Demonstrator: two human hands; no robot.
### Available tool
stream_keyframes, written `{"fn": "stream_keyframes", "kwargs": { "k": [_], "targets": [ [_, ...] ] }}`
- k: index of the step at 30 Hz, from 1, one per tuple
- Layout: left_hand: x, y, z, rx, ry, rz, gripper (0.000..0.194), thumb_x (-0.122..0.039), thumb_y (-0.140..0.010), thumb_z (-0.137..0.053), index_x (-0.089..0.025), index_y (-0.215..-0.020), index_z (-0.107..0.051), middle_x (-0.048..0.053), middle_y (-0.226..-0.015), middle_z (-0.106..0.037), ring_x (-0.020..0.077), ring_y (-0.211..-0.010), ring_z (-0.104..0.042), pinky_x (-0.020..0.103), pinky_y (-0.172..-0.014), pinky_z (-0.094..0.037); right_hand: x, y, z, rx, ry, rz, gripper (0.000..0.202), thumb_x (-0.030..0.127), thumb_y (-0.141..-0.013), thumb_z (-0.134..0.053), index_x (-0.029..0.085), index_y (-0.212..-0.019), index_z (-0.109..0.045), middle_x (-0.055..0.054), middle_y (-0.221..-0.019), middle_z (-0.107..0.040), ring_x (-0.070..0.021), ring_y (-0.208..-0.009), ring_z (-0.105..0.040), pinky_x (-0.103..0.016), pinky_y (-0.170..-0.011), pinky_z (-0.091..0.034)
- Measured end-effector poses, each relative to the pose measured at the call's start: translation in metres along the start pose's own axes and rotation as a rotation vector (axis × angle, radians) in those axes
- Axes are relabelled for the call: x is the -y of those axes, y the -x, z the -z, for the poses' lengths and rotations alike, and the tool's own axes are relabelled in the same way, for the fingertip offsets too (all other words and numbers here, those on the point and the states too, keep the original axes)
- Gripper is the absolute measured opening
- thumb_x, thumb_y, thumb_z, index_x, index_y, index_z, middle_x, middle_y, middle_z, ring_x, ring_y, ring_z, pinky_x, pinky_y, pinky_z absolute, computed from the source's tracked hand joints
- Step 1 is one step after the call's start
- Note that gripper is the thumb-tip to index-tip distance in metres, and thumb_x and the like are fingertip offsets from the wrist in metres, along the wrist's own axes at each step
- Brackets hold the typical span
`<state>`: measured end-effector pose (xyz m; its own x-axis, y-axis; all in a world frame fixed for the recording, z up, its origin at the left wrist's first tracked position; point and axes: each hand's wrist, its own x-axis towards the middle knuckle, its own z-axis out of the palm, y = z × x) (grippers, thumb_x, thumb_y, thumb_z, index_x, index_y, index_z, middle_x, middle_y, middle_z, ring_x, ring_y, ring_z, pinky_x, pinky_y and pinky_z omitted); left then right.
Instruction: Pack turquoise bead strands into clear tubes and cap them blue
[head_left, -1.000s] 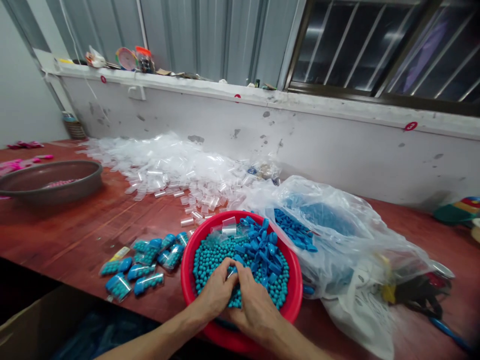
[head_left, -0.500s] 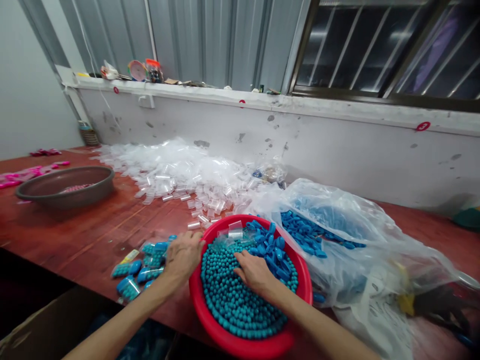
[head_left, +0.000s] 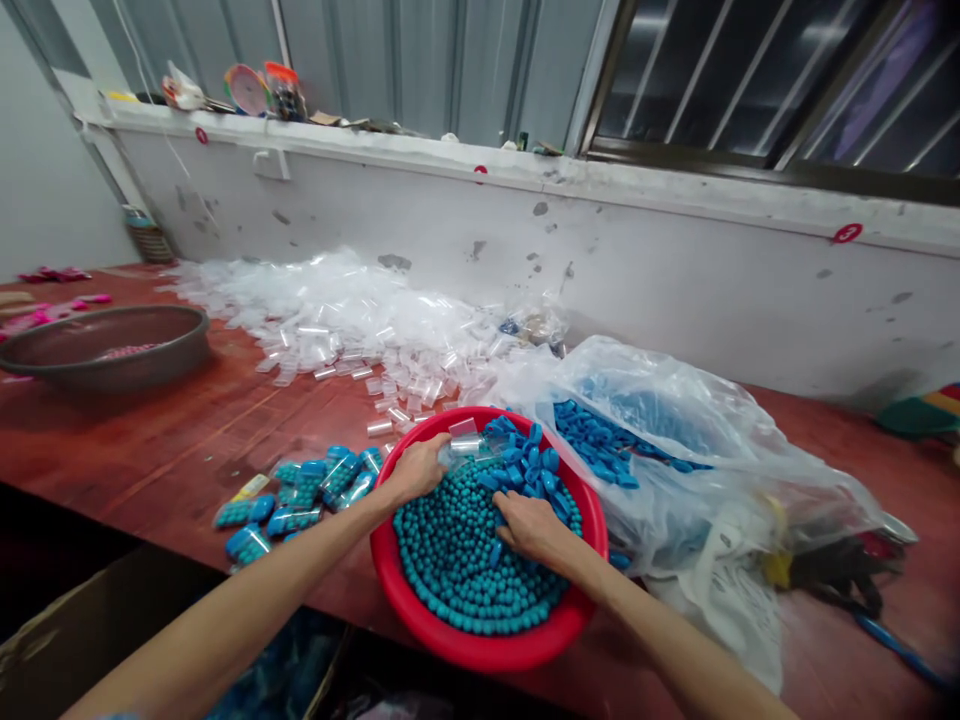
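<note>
A red basin (head_left: pixel 390 590) full of teal beads (head_left: pixel 480 595) stands before me, with blue plastic caps (head_left: pixel 529 465) heaped at its far right side. Over the basin's far left rim reaches my left hand (head_left: pixel 421 468), its fingers closed on a clear plastic tube (head_left: pixel 450 456). Other clear tubes (head_left: pixel 466 440) lie beside it on the beads. My right hand (head_left: pixel 531 524) is over the beads at the edge of the cap heap, fingers curled together. A single blue cap (head_left: pixel 496 553) shows just below its thumb; whether the fingers hold anything is hidden.
Filled bead containers with blue ends (head_left: pixel 300 485) lie left of the basin. Behind spreads a pile of clear tubes (head_left: pixel 337 310). A plastic bag of blue caps (head_left: pixel 675 400) is at the right, a grey basin (head_left: pixel 112 375) at the left. An open carton (head_left: pixel 82 640) sits below the table edge.
My left hand has moved from the filled containers, over the rim, to the clear tubes. My right hand has shifted slightly toward the caps, and a loose cap now shows below it.
</note>
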<state>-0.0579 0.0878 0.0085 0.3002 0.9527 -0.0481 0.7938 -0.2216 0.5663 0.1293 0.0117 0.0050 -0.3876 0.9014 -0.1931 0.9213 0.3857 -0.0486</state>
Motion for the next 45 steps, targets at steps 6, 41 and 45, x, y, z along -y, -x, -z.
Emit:
{"fn": "stream_keyframes", "kwargs": {
  "k": [6,41,45],
  "targets": [
    [0.003,0.022,-0.024,0.1,0.198,0.045,0.022,-0.018,-0.067,-0.05,-0.016,-0.088,-0.051,-0.006,-0.054,-0.049,0.0093,-0.043,-0.049,0.018,-0.041,-0.033,0.008,-0.001,-0.011,-0.003,-0.06,-0.035,0.028,0.027,-0.077,-0.049,0.018,-0.103,-0.048,-0.01,-0.094,-0.062,-0.0235,-0.082,-0.06,-0.029,-0.063,-0.042],
    [-0.037,0.047,-0.016,0.064,0.223,-0.255,0.005,-0.017,-0.068,-0.045,-0.018,-0.073,-0.045,-0.003,-0.067,-0.049,0.0119,-0.064,-0.048,0.021,-0.06,-0.037,-0.016,0.02,-0.007,-0.328,-1.469,-0.023,0.019,0.024,-0.066,-0.06,0.019,-0.071,-0.042,0.003,-0.068,-0.056,-0.0113,-0.06,-0.051,-0.022,-0.055,-0.037],
    [-0.035,0.051,-0.017,0.139,-0.037,-0.157,0.019,-0.014,-0.068,-0.048,-0.018,-0.086,-0.049,0.002,-0.078,-0.059,0.0171,-0.077,-0.055,0.025,-0.068,-0.038,-0.019,0.016,-0.01,-0.43,-1.472,-0.022,0.018,0.031,-0.071,-0.058,0.019,-0.082,-0.049,0.004,-0.062,-0.052,-0.0114,-0.058,-0.051,-0.024,-0.057,-0.04]
  ]
}}
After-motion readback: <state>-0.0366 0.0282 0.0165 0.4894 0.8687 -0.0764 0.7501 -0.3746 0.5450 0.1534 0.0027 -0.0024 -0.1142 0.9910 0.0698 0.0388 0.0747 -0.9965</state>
